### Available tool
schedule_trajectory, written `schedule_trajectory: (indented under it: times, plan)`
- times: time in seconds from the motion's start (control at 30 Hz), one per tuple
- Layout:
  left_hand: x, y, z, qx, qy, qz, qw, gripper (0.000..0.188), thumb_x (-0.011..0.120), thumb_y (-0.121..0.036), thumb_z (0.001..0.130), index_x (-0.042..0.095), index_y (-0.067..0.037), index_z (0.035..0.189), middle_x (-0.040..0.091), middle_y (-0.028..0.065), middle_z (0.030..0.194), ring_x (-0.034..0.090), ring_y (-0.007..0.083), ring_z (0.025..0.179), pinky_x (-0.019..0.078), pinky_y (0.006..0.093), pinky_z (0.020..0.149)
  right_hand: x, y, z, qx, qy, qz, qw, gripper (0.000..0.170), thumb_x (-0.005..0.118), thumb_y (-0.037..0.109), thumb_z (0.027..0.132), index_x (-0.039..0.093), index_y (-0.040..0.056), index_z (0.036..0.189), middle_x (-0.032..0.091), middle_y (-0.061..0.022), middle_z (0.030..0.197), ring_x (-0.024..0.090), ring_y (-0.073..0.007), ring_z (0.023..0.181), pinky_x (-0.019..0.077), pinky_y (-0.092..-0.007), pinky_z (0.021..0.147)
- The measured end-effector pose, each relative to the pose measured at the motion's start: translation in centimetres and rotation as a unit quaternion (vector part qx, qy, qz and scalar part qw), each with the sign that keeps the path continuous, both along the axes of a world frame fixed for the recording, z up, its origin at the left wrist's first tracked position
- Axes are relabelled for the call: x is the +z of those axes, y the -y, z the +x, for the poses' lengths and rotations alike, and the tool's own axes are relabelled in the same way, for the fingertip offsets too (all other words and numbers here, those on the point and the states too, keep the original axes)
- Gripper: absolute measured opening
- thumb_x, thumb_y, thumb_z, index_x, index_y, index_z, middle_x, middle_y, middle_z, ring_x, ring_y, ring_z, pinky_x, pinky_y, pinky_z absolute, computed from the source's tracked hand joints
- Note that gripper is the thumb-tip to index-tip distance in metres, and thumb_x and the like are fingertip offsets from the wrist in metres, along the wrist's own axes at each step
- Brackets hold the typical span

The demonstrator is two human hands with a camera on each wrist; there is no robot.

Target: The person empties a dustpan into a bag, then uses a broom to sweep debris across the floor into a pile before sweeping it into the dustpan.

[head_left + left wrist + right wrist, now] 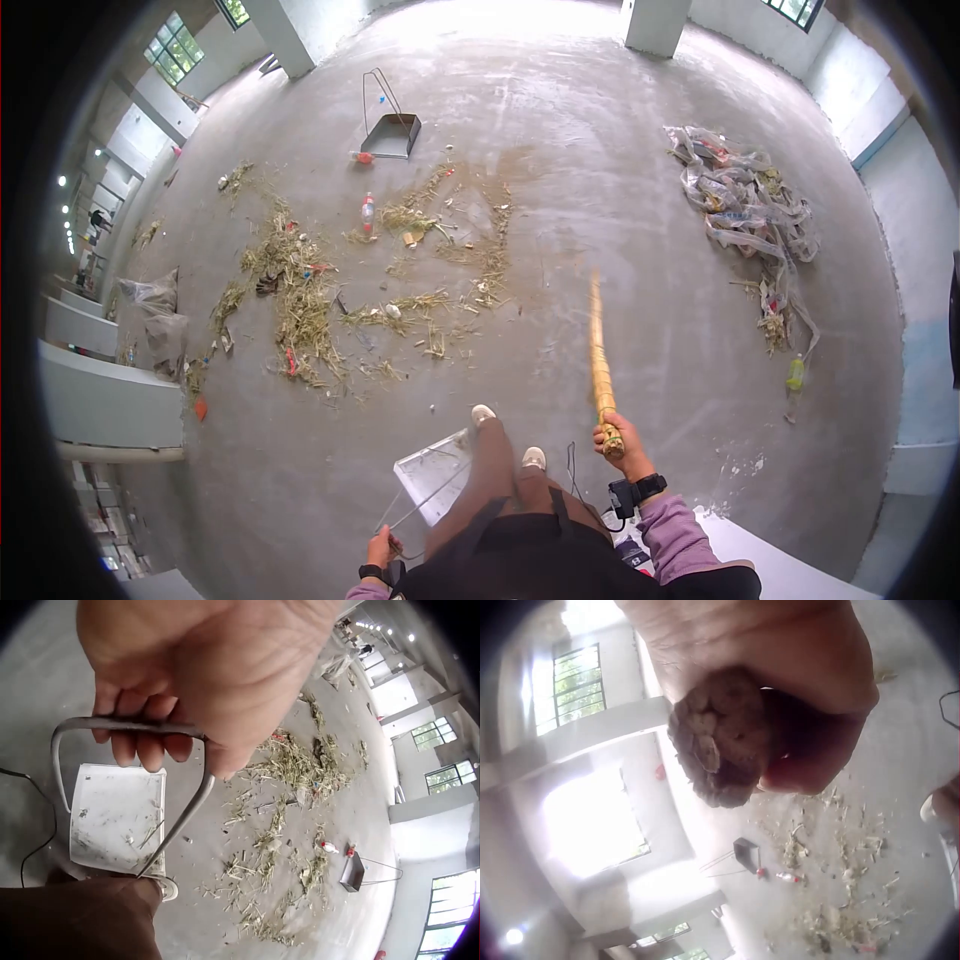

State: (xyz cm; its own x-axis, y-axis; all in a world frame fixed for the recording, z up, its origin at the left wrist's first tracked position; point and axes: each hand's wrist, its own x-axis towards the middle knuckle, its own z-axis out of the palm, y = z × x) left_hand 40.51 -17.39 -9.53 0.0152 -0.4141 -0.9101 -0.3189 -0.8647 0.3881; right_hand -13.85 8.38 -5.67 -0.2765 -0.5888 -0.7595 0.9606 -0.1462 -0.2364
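My left hand (381,549) holds the wire handle (127,724) of a white dustpan (428,478), fingers curled round the bar. The dustpan is beside my left leg; in the left wrist view its pan (116,814) shows dirt smears and a few straw bits. My right hand (628,452) grips a yellow bound-straw broom (600,370) by its thick end, and the broom points forward over the floor. The right wrist view shows the butt of the broom (720,742), made of bundled stalks, in the palm. The broom's far tip looks faint against the floor.
Scattered straw litter (305,300) covers the floor ahead to the left, with a plastic bottle (368,215) in it. Behind stands a metal dustpan (391,136). Plastic bags (735,190) and a green bottle (795,375) lie at right. Low walls (110,400) stand left.
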Motion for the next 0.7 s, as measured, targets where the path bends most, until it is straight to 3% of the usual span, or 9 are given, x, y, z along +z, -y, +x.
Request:
schedule_trajectory:
  times: [0.13,0.23,0.33,0.4,0.43,0.47,0.5,0.6,0.7]
  plan:
    - [-1.8,2.5,-1.5,0.106,-0.021,0.014,0.994,0.033,0.055,-0.032,0.086,0.044,-0.005,0.073,0.051,0.0086,0.064,0.053,0.0201,0.056,0.0489,0.0359,0.054,-1.1,0.6,-4.3,-0.062,0.03,0.105,0.992,0.017,0.057,0.015,0.08,0.041,0.0099,0.086,0.051,-0.0052,0.065,0.053,-0.0166,0.053,0.0445,-0.0289,0.043]
    - [-2.8,4.8,-3.7,0.12,-0.018,0.013,0.993,0.029,0.057,-0.029,0.086,0.046,-0.004,0.075,0.051,0.0081,0.066,0.053,0.0191,0.055,0.0499,0.0355,0.054,-3.0,2.4,-7.5,-0.062,0.043,0.137,0.988,0.019,0.059,0.015,0.078,0.041,0.009,0.082,0.051,-0.0051,0.063,0.053,-0.0176,0.053,0.0447,-0.0286,0.044]
    - [-3.7,6.2,-4.7,0.079,-0.025,-0.036,0.996,0.032,0.054,-0.033,0.086,0.052,-0.003,0.074,0.054,0.0078,0.064,0.053,0.0173,0.055,0.0482,0.0312,0.054,-4.3,6.7,-8.8,-0.014,0.055,0.166,0.985,0.019,0.058,0.018,0.077,0.043,0.0088,0.07,0.05,-0.0051,0.055,0.049,-0.0186,0.047,0.0446,-0.0303,0.046]
    - [-3.7,7.2,-4.6,-0.108,0.037,-0.093,0.989,0.046,0.046,-0.042,0.084,0.06,-0.003,0.064,0.059,0.0073,0.059,0.054,0.0146,0.054,0.0421,0.028,0.051,-5.0,11.8,-7.6,0.073,-0.018,0.135,0.988,0.028,0.054,0.026,0.078,0.04,0.0123,0.057,0.046,-0.0033,0.051,0.045,-0.0184,0.044,0.0385,-0.0308,0.044]
    - [-6.1,7.5,-3.4,-0.097,0.034,-0.095,0.99,0.044,0.048,-0.042,0.082,0.06,-0.002,0.067,0.059,0.0069,0.06,0.053,0.0145,0.054,0.0405,0.0279,0.05,-5.8,14.8,-7.1,0.075,0.016,0.137,0.988,0.027,0.053,0.025,0.078,0.041,0.0127,0.057,0.044,-0.0022,0.049,0.045,-0.0177,0.043,0.0382,-0.0299,0.044]
    - [-4.3,7.9,-4.8,-0.052,0.044,-0.085,0.994,0.044,0.05,-0.043,0.081,0.06,-0.003,0.067,0.059,0.0056,0.061,0.052,0.0134,0.053,0.0387,0.0271,0.048,-7.8,16.9,-7.0,0.115,0.06,0.063,0.99,0.025,0.058,0.023,0.078,0.044,0.0101,0.063,0.047,-0.0036,0.053,0.048,-0.0175,0.047,0.0434,-0.0298,0.045]
    - [-2.8,8.6,-5.5,-0.07,0.07,-0.071,0.993,0.042,0.053,-0.044,0.079,0.059,-0.004,0.068,0.058,0.0047,0.061,0.051,0.0123,0.053,0.0381,0.0267,0.048,-7.3,19.8,-6.3,0.122,0.086,0.048,0.988,0.022,0.057,0.021,0.077,0.044,0.0094,0.063,0.048,-0.0041,0.054,0.049,-0.0172,0.047,0.0443,-0.0287,0.045]
    - [-0.6,9.5,-7.2,-0.009,0.04,-0.055,0.998,0.039,0.058,-0.043,0.078,0.059,-0.004,0.069,0.057,0.0034,0.061,0.048,0.0114,0.051,0.036,0.027,0.046,-2.9,28.9,-5.9,0.169,0.144,0.036,0.974,0.017,0.056,0.02,0.075,0.046,0.008,0.068,0.049,-0.0031,0.057,0.051,-0.0149,0.049,0.0455,-0.0253,0.045]
    - [-1.1,9.3,-8.7,0.068,0.018,-0.096,0.993,0.039,0.06,-0.042,0.078,0.059,-0.004,0.067,0.055,0.0031,0.06,0.046,0.0114,0.05,0.0355,0.0273,0.045,-1.5,33.8,-8.4,0.163,0.254,-0.032,0.953,0.019,0.057,0.023,0.075,0.047,0.0062,0.078,0.051,-0.0019,0.064,0.051,-0.0125,0.051,0.0438,-0.0244,0.045]
